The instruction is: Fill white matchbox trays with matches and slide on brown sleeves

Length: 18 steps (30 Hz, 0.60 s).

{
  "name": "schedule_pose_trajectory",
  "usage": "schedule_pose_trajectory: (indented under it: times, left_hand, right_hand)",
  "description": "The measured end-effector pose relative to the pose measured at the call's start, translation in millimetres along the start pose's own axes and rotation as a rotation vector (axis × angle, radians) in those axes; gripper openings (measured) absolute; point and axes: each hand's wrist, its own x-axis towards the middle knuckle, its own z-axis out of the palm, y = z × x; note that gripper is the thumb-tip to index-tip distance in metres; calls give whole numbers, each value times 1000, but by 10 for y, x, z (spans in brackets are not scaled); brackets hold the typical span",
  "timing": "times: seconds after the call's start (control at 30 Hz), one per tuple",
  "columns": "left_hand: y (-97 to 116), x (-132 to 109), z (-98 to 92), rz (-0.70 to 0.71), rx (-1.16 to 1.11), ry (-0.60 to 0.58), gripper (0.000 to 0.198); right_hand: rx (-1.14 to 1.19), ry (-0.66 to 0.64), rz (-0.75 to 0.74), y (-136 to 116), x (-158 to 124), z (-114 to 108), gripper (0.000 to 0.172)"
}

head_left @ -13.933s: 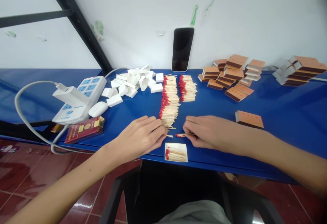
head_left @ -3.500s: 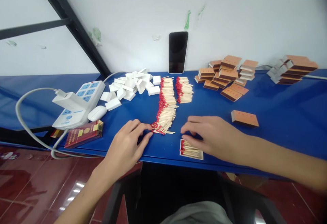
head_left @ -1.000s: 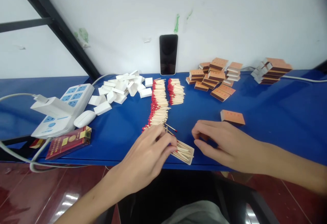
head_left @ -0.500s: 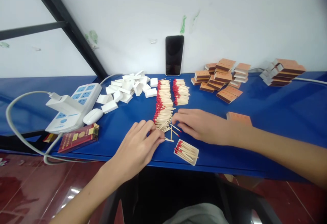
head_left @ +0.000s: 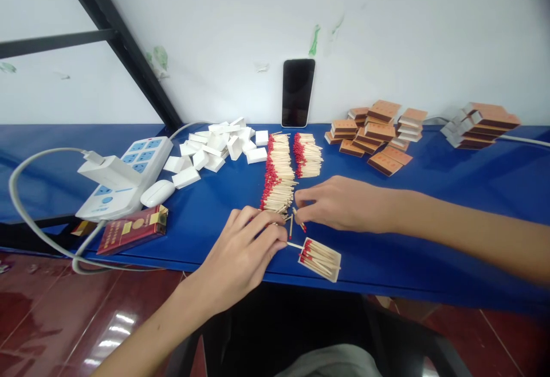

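Lower centre of frame: open matchbox tray (head_left: 334, 277), skewed, part-filled with red-headed matches (head_left: 318, 258). Left hand (head_left: 249, 245) just left of it, fingertips pinched on a single matchstick (head_left: 294, 245) that points at the tray. Right hand (head_left: 339, 202), right of centre, fingers curled beside loose matches (head_left: 291, 228); cannot tell whether it grips any. Beyond, at centre, a long bank of matches (head_left: 279, 176) and a shorter one (head_left: 309, 156). Farther back: white trays (head_left: 213, 146) left of centre, orange matchboxes (head_left: 380, 132) upper right. Smartphone (head_left: 298, 93) upright against the wall (head_left: 223, 39), upper centre.
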Motion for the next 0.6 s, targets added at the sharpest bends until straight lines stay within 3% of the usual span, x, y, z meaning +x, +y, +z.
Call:
schedule_pose_trajectory:
  times: [0.17, 0.3, 0.47, 0.6]
  left_hand:
    - [11, -60, 21, -70, -19, -14, 14]
    - [11, -64, 50, -119, -19, 19, 12]
    - [-11, -70, 41, -142, 23, 32, 13]
    - [-63, -96, -18, -86, 61, -10, 17]
  right_hand:
    - [-79, -97, 43, -13, -145, -21, 11]
    - [-77, -97, 165, -88, -305, 34, 17]
    - [317, -22, 453, -350, -316, -83, 16]
    - [495, 5, 549, -571, -238, -62, 19]
